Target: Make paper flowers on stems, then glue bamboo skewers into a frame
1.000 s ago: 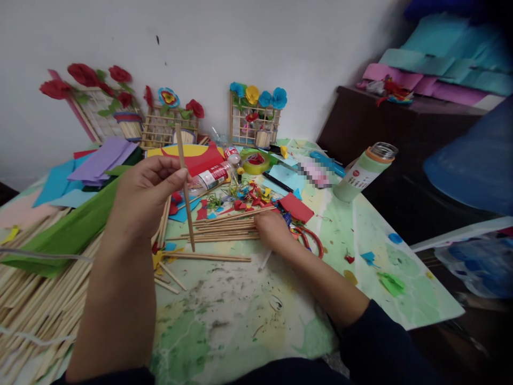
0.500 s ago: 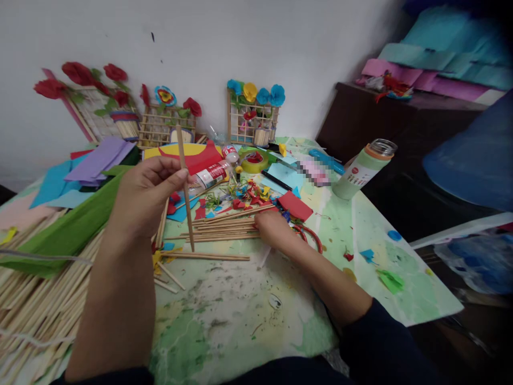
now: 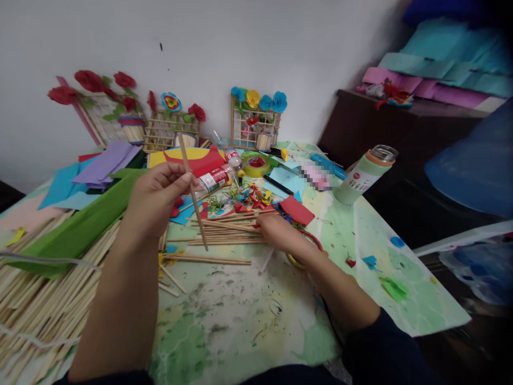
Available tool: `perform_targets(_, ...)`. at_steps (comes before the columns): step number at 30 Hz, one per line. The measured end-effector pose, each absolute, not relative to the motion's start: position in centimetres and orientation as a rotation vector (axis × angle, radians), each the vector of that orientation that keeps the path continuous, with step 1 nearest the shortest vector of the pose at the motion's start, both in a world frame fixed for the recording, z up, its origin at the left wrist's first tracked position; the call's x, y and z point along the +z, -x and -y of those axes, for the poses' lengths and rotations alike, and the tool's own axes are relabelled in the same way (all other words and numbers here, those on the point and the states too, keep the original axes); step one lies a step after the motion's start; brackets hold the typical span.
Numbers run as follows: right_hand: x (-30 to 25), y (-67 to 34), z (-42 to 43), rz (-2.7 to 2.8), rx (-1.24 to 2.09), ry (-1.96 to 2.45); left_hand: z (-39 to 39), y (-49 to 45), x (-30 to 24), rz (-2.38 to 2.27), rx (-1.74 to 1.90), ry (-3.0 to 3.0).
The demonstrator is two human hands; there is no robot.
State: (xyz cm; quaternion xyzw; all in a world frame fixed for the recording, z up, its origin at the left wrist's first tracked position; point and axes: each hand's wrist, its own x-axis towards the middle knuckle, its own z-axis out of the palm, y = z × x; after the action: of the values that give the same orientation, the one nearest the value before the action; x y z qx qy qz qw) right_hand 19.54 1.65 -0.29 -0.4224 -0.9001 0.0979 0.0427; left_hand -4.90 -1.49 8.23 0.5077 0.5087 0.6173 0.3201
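Observation:
Between the thumb and fingers of my left hand [image 3: 162, 192] is a thin wooden stick [image 3: 196, 208], tilted, with its lower end above the table. My right hand [image 3: 274, 230] reaches to the right ends of a pile of wooden sticks [image 3: 224, 234]. Its fingers are curled, and the fingertips are hidden, so what they grip does not show. Just in front of the pile lie a couple of separate sticks [image 3: 216, 260]. Partly behind my right wrist are red-handled scissors [image 3: 315, 239] and a yellow ring [image 3: 295, 262].
A large bundle of sticks [image 3: 48, 299] and green paper [image 3: 80, 230] lie at left. Behind the pile are paper scraps [image 3: 252, 198], a plastic bottle [image 3: 214, 179] and tape [image 3: 256, 167]. A green flask [image 3: 363, 176] stands at right. Paper-flower lattices [image 3: 256, 120] lean on the wall.
The stick in my left hand leans more, its lower end now further right. My right hand stays at the pile, where one stick now lies at a different slant. The view has shifted slightly.

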Motion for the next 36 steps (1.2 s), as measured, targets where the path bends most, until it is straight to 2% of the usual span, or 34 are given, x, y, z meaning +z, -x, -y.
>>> perform_targets(7,1.7,-20.2,-1.5,2.166,0.811,1.124,0.8,5.0,7.8,-1.018,1.684,-1.017)
perform_targets(11,1.9,-18.6,0.1,2.074,1.020,0.998,0.6,4.6,7.3,-1.007,1.630,-0.987)
perform_targets(28,0.3,-17.5,0.6,2.163,0.971,1.029,0.5,3.8,7.3,-0.988,1.651,-0.944)
perform_targets(32,0.8,-17.9,0.3,2.056,0.998,1.066,0.1,4.3,6.9,-1.025,1.654,-0.991)
perform_targets(36,1.4,-19.2,-0.8,1.794,0.903,1.060,-0.3,5.4,6.7,-1.161,1.840,-1.048)
